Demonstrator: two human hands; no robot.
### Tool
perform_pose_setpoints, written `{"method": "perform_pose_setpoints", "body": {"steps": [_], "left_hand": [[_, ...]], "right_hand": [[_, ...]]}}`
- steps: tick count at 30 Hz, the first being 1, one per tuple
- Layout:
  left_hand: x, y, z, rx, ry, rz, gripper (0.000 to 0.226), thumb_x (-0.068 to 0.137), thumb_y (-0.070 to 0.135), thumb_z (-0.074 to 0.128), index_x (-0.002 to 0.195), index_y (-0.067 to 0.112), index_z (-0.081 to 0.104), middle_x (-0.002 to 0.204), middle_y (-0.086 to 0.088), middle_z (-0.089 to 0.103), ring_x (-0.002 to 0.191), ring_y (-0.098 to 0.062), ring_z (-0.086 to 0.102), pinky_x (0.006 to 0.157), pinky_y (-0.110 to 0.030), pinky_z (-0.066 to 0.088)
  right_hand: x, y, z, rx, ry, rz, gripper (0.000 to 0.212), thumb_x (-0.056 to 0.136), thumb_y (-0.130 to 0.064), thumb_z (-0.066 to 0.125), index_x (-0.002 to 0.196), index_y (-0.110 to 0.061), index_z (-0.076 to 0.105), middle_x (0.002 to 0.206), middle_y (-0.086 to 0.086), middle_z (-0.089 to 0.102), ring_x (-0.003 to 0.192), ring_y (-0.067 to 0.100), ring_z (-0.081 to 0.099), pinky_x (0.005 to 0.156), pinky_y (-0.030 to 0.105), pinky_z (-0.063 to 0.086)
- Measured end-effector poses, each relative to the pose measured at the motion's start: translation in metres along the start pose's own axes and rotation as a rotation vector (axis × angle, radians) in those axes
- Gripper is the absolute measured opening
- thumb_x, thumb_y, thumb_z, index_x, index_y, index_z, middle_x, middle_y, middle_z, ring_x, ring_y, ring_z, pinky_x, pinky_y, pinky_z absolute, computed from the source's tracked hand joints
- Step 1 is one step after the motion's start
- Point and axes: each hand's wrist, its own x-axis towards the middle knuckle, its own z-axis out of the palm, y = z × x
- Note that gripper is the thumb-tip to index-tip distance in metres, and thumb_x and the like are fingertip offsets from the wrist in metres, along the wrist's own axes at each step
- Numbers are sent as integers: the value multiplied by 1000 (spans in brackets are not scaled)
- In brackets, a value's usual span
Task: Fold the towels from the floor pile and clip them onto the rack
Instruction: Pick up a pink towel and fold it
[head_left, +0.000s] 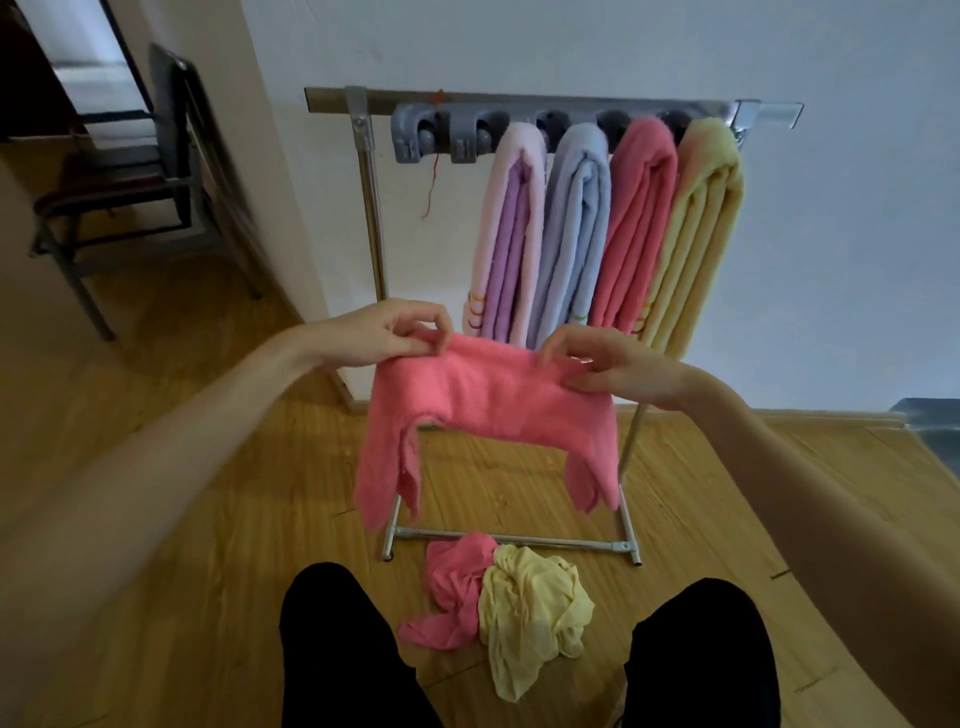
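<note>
I hold a pink towel (488, 410) stretched in front of me, its ends hanging down on both sides. My left hand (387, 332) pinches its upper left edge and my right hand (618, 364) pinches the upper right edge. Behind it stands a metal rack (371, 208) with a grey clip bar (441, 132). Several folded towels hang clipped there: lilac (511, 234), light blue (571, 228), pink (636, 223) and yellow (698, 228). On the floor by my knees lies a pile with a crumpled pink towel (452, 582) and a yellow towel (530, 618).
Two clips at the left end of the bar hold nothing. A dark chair (135, 171) stands at the left by a wall corner. The floor is wood laminate (208, 519). My knees in black trousers (337, 654) flank the pile. A white wall lies behind the rack.
</note>
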Motion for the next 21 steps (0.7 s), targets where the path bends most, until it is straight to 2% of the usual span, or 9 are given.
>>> {"method": "perform_pose_setpoints", "body": {"steps": [3, 4, 6, 7, 9, 13, 15, 18, 21], "left_hand": [[12, 4, -23, 195, 47, 3, 25, 95, 1, 45, 84, 12, 64, 90, 6, 60, 80, 11, 53, 73, -6, 39], [15, 4, -31, 240, 51, 3, 28, 95, 2, 45, 83, 14, 67, 92, 6, 61, 82, 10, 54, 73, -5, 39], [22, 2, -46, 318, 57, -2, 37, 94, 1, 45, 79, 20, 72, 95, 9, 64, 90, 2, 56, 79, -12, 40], [24, 1, -54, 354, 74, -12, 40, 94, 0, 44, 79, 23, 74, 96, 9, 64, 92, -2, 56, 81, -16, 41], [29, 2, -69, 429, 149, -26, 41, 95, 1, 42, 91, 24, 75, 103, 10, 61, 95, -7, 53, 84, -22, 39], [40, 6, -98, 558, 298, 3, 35, 92, 10, 52, 124, 20, 61, 115, 4, 51, 102, -9, 45, 85, -24, 35], [47, 5, -109, 583, 371, 21, 47, 83, 8, 62, 128, 19, 57, 113, 3, 47, 101, -11, 44, 82, -23, 36], [60, 2, -121, 677, 551, 89, 53, 76, 1, 61, 126, 18, 59, 109, -1, 49, 103, -18, 49, 81, -22, 34], [71, 4, -128, 741, 728, 185, 51, 77, -2, 54, 123, 17, 60, 114, -7, 56, 105, -24, 54, 83, -28, 42]], "right_hand": [[28, -26, -8, -204, -132, 0, 44, 81, 14, 49, 107, -15, 69, 113, -8, 67, 111, 9, 59, 98, 30, 45], [37, -35, -10, -266, -163, 4, 48, 80, 14, 48, 110, -16, 70, 116, -7, 67, 105, 5, 61, 93, 24, 48], [55, -50, -15, -369, -193, 17, 50, 80, 14, 46, 113, -16, 69, 114, -6, 67, 74, -6, 62, 65, 9, 48], [64, -57, -17, -412, -177, 13, 50, 81, 14, 46, 115, -15, 68, 113, -8, 66, 68, -11, 59, 63, 6, 46], [84, -65, -22, -451, -78, -6, 50, 81, 11, 47, 119, -15, 66, 114, -10, 64, 79, -13, 57, 80, 11, 48], [118, -75, -26, -425, 206, -34, 48, 79, 8, 51, 122, -10, 63, 103, -3, 64, 78, 0, 56, 67, 7, 47], [132, -82, -24, -373, 316, -70, 45, 80, 8, 51, 121, -6, 63, 103, -1, 63, 89, 8, 58, 70, 5, 46], [152, -90, -21, -337, 492, -113, 40, 79, 6, 50, 114, -5, 66, 102, 6, 69, 87, 16, 62, 72, 21, 50], [174, -91, -23, -368, 686, -103, 45, 75, 3, 50, 117, -8, 64, 107, 7, 68, 88, 14, 59, 68, 10, 46]]}}
